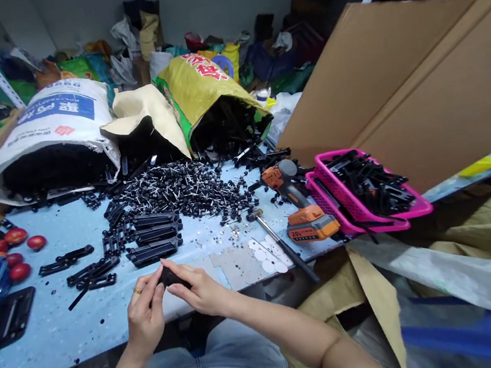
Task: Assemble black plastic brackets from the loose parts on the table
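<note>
Black plastic part (170, 277) sits pinched between my left hand (146, 315) and right hand (203, 291), both closed on it over the near edge of the blue table (85, 324). Just beyond the grip I see stacked black pieces (155, 243); to its right, a hammer (283, 244).

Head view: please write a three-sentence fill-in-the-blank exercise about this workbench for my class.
The left hand and right hand together hold a small ____ part. The orange drill lies beside a ____ basket. The hammer lies on the ____ table.
Missing words: black; pink; blue.
</note>
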The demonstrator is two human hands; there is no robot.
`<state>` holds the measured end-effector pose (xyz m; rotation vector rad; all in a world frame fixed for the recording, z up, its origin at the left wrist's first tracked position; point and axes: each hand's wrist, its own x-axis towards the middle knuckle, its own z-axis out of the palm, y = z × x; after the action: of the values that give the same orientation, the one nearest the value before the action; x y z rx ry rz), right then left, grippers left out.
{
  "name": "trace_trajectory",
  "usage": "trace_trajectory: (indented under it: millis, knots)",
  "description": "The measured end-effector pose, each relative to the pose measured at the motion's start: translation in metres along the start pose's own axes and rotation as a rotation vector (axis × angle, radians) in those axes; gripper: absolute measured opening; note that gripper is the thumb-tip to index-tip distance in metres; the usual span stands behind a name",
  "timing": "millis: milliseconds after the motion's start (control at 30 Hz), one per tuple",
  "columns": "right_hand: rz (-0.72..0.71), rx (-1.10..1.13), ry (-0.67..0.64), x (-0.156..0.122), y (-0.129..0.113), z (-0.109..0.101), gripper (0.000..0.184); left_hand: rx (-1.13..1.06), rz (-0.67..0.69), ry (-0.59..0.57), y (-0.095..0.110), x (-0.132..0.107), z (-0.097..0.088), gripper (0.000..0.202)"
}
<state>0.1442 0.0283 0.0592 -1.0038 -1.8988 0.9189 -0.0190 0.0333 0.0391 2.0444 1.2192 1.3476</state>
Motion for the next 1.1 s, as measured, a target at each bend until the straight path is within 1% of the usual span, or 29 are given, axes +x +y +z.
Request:
trace_trajectory:
  millis: [67, 133, 167, 233, 300, 333, 367, 400, 433, 500, 533, 567, 600, 633, 667, 700, 767, 800, 833, 867, 900, 967, 1033, 1100]
  knots:
    - [0.007, -0.016, -0.005, -0.002, 0.003, 0.001, 0.054, -0.023, 0.002, -0.070, -0.005, 0.004, -0.007, 0.031]
    - [0.048, -0.046, -0.007, -0.002, 0.009, 0.004, 0.054, -0.044, -0.054, -0.102, -0.010, 0.003, -0.008, 0.030]
    - [0.075, -0.067, -0.027, -0.002, 0.012, 0.006, 0.053, -0.056, -0.106, -0.109, -0.012, 0.002, -0.006, 0.031]
    - [0.111, -0.135, -0.118, 0.004, 0.018, 0.004, 0.055, -0.092, -0.253, -0.106, -0.015, -0.003, -0.001, 0.034]
    - [0.110, -0.219, -0.177, 0.014, 0.015, -0.012, 0.064, -0.136, -0.429, -0.055, -0.017, -0.009, 0.005, 0.041]
    - [0.096, -0.250, -0.153, 0.020, 0.009, -0.027, 0.070, -0.161, -0.514, -0.015, -0.019, -0.012, 0.007, 0.044]
    - [0.076, -0.271, -0.072, 0.026, -0.001, -0.044, 0.074, -0.186, -0.591, 0.026, -0.020, -0.016, 0.009, 0.048]
    - [0.052, -0.269, 0.050, 0.031, -0.014, -0.065, 0.074, -0.209, -0.658, 0.063, -0.023, -0.019, 0.010, 0.051]
    - [0.011, -0.269, 0.199, 0.035, -0.030, -0.087, 0.070, -0.228, -0.712, 0.093, -0.025, -0.022, 0.012, 0.053]
    - [-0.095, -0.328, 0.511, 0.041, -0.065, -0.128, 0.061, -0.259, -0.778, 0.139, -0.031, -0.027, 0.015, 0.056]
    - [-0.148, -0.345, 0.671, 0.043, -0.081, -0.145, 0.056, -0.268, -0.795, 0.161, -0.034, -0.030, 0.017, 0.056]
    - [-0.202, -0.345, 0.803, 0.045, -0.094, -0.158, 0.052, -0.273, -0.807, 0.178, -0.037, -0.033, 0.019, 0.057]
    - [-0.247, -0.339, 0.881, 0.047, -0.102, -0.167, 0.051, -0.270, -0.817, 0.190, -0.040, -0.035, 0.021, 0.058]
    - [-0.282, -0.328, 0.902, 0.049, -0.105, -0.171, 0.052, -0.258, -0.821, 0.192, -0.042, -0.038, 0.022, 0.059]
    - [-0.294, -0.322, 0.852, 0.053, -0.102, -0.171, 0.053, -0.227, -0.817, 0.179, -0.044, -0.040, 0.023, 0.059]
    - [-0.275, -0.333, 0.740, 0.057, -0.092, -0.168, 0.055, -0.175, -0.799, 0.144, -0.046, -0.042, 0.022, 0.059]
    - [-0.166, -0.407, 0.405, 0.067, -0.058, -0.157, 0.061, -0.002, -0.709, 0.032, -0.048, -0.045, 0.019, 0.055]
    - [-0.077, -0.466, 0.229, 0.073, -0.034, -0.150, 0.063, 0.109, -0.635, -0.025, -0.050, -0.047, 0.016, 0.052]
    - [0.003, -0.527, 0.081, 0.079, -0.008, -0.145, 0.062, 0.219, -0.547, -0.068, -0.051, -0.049, 0.014, 0.050]
    - [0.093, -0.581, -0.019, 0.086, 0.018, -0.141, 0.059, 0.313, -0.452, -0.093, -0.053, -0.050, 0.011, 0.047]
    - [0.186, -0.617, -0.073, 0.093, 0.044, -0.140, 0.056, 0.386, -0.356, -0.096, -0.055, -0.052, 0.009, 0.045]
    - [0.324, -0.664, -0.095, 0.107, 0.092, -0.144, 0.052, 0.478, -0.183, -0.069, -0.062, -0.057, 0.006, 0.042]
    - [0.416, -0.729, -0.039, 0.123, 0.128, -0.157, 0.049, 0.532, -0.068, -0.027, -0.070, -0.061, 0.006, 0.039]
    - [0.473, -0.791, 0.031, 0.140, 0.154, -0.174, 0.046, 0.582, -0.006, 0.021, -0.076, -0.065, 0.009, 0.038]
